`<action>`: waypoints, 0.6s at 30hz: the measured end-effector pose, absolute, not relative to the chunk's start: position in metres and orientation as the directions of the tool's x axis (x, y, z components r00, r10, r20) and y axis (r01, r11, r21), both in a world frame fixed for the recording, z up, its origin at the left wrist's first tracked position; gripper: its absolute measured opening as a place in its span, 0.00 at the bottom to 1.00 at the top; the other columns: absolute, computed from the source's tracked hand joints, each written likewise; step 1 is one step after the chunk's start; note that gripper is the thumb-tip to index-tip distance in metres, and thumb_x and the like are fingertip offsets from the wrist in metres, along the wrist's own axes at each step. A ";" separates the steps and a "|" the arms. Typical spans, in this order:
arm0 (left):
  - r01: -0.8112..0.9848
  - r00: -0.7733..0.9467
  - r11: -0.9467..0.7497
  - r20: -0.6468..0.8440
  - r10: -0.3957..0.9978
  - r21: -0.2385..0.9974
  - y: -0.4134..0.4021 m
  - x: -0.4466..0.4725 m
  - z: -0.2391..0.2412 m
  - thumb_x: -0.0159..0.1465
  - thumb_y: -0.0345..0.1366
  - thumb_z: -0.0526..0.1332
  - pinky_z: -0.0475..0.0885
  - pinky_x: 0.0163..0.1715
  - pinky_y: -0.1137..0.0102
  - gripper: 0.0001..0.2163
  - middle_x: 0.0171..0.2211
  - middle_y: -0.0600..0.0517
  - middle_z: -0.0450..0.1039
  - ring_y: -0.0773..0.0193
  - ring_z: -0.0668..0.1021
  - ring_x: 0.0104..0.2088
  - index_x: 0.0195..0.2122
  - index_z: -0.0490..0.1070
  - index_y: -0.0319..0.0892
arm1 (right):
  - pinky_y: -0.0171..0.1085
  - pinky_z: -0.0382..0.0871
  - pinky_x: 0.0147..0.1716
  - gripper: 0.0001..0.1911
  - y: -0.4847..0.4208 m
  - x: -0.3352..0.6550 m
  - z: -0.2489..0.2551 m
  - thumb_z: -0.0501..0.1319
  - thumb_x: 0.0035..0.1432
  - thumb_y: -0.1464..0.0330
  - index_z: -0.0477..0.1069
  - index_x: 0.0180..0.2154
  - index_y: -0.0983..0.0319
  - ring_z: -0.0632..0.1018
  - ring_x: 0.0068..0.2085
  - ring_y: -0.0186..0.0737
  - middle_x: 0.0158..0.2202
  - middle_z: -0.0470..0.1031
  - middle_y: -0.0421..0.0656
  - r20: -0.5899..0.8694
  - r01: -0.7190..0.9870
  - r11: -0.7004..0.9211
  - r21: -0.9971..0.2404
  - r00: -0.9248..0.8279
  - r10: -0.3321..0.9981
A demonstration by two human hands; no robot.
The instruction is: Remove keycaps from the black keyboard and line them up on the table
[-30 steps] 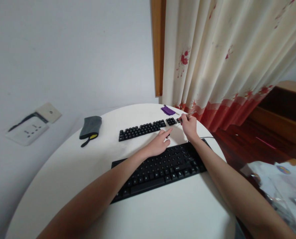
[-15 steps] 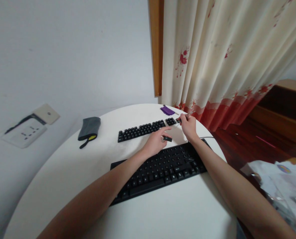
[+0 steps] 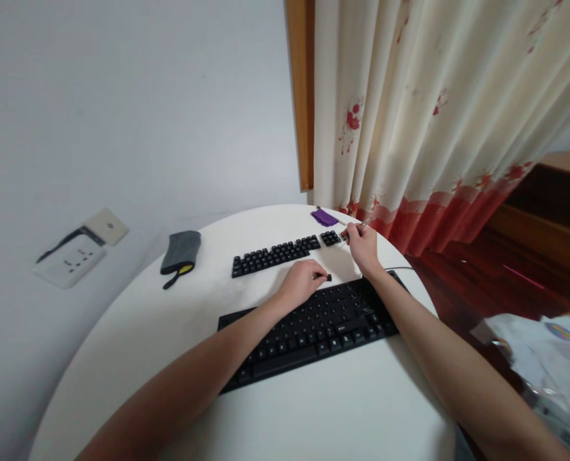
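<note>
A black keyboard (image 3: pixel 342 314) lies slanted on the white round table, with keycaps in its near rows and bare key positions further back. My left hand (image 3: pixel 300 283) is above its back edge, fingers pinched on a small black keycap (image 3: pixel 329 278). My right hand (image 3: pixel 363 248) is closed around a slim tool with thin wire-like ends, mostly hidden by the fingers. It is beside a small block of loose keycaps (image 3: pixel 330 238). A longer set of loose black keycaps (image 3: pixel 275 255) stands in rows behind the keyboard.
On the left of the white table (image 3: pixel 121 358) lies a grey pouch (image 3: pixel 182 251) with a black loop. A purple cloth-like item (image 3: pixel 324 218) is at the back edge. A patterned curtain (image 3: pixel 390 128) hangs behind, and white bags (image 3: pixel 544 352) are at the lower right.
My left hand's fingers have drawn together from a spread pose, and the hand has dipped slightly with the keycap. My right hand stays nearly in place. The view has shifted slightly.
</note>
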State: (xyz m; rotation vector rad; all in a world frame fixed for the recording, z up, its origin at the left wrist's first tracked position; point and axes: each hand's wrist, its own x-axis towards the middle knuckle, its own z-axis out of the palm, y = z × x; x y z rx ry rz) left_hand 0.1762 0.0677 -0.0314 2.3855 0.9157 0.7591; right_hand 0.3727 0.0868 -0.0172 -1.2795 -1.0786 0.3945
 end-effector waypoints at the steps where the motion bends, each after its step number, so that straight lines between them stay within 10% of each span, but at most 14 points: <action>1: 0.489 0.626 -0.677 0.319 0.712 0.551 0.068 0.176 -0.032 0.61 0.30 0.66 0.72 0.43 0.65 0.04 0.36 0.50 0.81 0.59 0.79 0.37 0.34 0.82 0.43 | 0.34 0.58 0.24 0.20 0.087 0.373 -0.017 0.55 0.59 0.59 0.73 0.22 0.64 0.66 0.21 0.35 0.16 0.67 0.38 0.425 0.313 0.302 -0.901 0.488 0.763; 7: 0.679 0.596 -0.675 0.321 0.736 0.288 0.086 0.183 -0.025 0.60 0.34 0.68 0.65 0.48 0.56 0.04 0.37 0.50 0.82 0.52 0.75 0.41 0.35 0.82 0.48 | 0.35 0.57 0.23 0.20 0.088 0.373 -0.016 0.55 0.60 0.59 0.73 0.23 0.64 0.66 0.21 0.35 0.16 0.67 0.38 0.426 0.306 0.309 -0.900 0.475 0.770; 18: 0.727 0.522 -0.636 0.394 0.756 0.258 0.119 0.198 -0.022 0.59 0.34 0.68 0.61 0.48 0.54 0.03 0.43 0.47 0.76 0.48 0.69 0.47 0.33 0.82 0.46 | 0.35 0.59 0.26 0.20 0.087 0.372 -0.013 0.54 0.60 0.59 0.73 0.22 0.64 0.66 0.21 0.35 0.17 0.69 0.39 0.422 0.293 0.314 -0.903 0.474 0.773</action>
